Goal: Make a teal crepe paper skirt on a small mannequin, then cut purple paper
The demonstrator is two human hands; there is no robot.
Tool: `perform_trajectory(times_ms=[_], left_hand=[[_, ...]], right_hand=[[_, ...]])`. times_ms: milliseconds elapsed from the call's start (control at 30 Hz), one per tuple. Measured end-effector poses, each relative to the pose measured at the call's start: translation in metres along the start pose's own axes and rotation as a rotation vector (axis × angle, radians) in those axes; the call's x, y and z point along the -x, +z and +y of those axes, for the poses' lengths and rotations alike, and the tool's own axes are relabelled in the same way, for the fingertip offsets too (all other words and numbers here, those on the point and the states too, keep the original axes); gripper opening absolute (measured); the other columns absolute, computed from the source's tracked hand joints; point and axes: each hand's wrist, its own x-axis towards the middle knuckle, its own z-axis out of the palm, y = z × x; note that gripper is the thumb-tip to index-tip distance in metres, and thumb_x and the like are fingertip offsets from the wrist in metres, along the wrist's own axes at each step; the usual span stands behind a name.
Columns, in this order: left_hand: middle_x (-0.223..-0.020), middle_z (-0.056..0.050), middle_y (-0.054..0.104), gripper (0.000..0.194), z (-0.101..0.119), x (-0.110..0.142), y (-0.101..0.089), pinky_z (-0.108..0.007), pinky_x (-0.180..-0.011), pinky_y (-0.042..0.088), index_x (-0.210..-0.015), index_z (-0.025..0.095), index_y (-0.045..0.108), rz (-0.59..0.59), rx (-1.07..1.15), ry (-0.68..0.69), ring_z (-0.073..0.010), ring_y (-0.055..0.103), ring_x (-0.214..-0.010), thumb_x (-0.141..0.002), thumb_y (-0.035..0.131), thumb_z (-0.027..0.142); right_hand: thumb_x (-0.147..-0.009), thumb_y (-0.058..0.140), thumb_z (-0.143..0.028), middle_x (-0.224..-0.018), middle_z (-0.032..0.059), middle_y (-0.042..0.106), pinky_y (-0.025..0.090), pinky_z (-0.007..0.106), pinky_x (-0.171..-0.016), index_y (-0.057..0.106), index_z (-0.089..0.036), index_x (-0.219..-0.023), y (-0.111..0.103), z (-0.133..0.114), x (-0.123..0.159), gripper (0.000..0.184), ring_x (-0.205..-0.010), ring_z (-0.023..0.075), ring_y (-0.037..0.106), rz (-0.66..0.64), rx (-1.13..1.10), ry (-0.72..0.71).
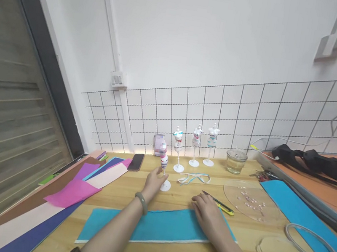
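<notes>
My left hand (153, 182), with a bracelet on its wrist, has its fingers closed at the thin pole of a small white mannequin stand (164, 161) dressed in pink and dark bands. The round base of that stand shows just right of the hand. My right hand (207, 210) lies palm down, fingers slightly bent, by the edge of a blue fabric strip (168, 227). Beside its fingertips are scissors or another dark pointed tool (208, 194) and a yellow utility knife (227, 210), partly overlapping. Further back stand several similar mannequins, one of them (178, 142) nearest.
A tangled ribbon (194, 178) lies behind the knife. To the right are a clear plate (228, 191) with small beads, a glass of liquid (235, 162) and a grey hoop (290, 234) on blue fabric. Coloured sheets (75, 192) and a phone (136, 162) lie left.
</notes>
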Motion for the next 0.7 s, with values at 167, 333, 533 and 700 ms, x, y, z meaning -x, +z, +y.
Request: perform_trajectory(times_ms=[167,333,533,700], left_hand=[[-0.096,-0.015,0.064,0.036,-0.003,-0.012,0.010,-0.034,-0.080,0.042,-0.089,0.012,0.057,0.108,0.031,0.058,-0.0249,0.058,-0.094,-0.067,0.061,0.041],[-0.091,-0.012,0.065,0.036,0.005,0.010,-0.006,-0.032,-0.073,0.045,-0.086,0.013,0.058,0.116,0.107,0.068,-0.0217,0.062,-0.082,-0.070,0.058,0.045],[-0.080,-0.012,0.065,0.039,0.014,0.059,-0.030,-0.028,-0.057,0.046,-0.084,0.013,0.059,0.130,0.189,-0.013,-0.0183,0.062,-0.063,-0.067,0.061,0.048],[-0.072,-0.009,0.064,0.037,0.016,0.086,-0.038,-0.025,-0.050,0.043,-0.077,0.014,0.057,0.143,0.279,-0.059,-0.0139,0.059,-0.052,-0.066,0.062,0.049]], right_hand=[[-0.086,0.038,-0.019,-0.083,0.0074,0.061,0.040,0.039,-0.083,0.058,-0.020,-0.087,0.002,0.004,0.000,0.020,-0.085,0.0222,0.056,0.003,-0.011,-0.019],[-0.088,0.037,-0.022,-0.084,0.0086,0.062,0.042,0.037,-0.078,0.059,-0.020,-0.086,0.002,0.003,0.001,0.022,-0.086,0.0227,0.056,0.000,-0.034,-0.018],[-0.087,0.038,-0.028,-0.088,0.0090,0.064,0.044,0.037,-0.077,0.061,-0.020,-0.086,0.009,0.004,0.003,0.024,-0.085,0.0229,0.058,-0.033,-0.065,-0.030],[-0.087,0.040,-0.028,-0.089,0.0088,0.065,0.045,0.035,-0.076,0.062,-0.020,-0.087,0.012,0.004,0.003,0.023,-0.085,0.0223,0.059,-0.036,-0.063,-0.062]])
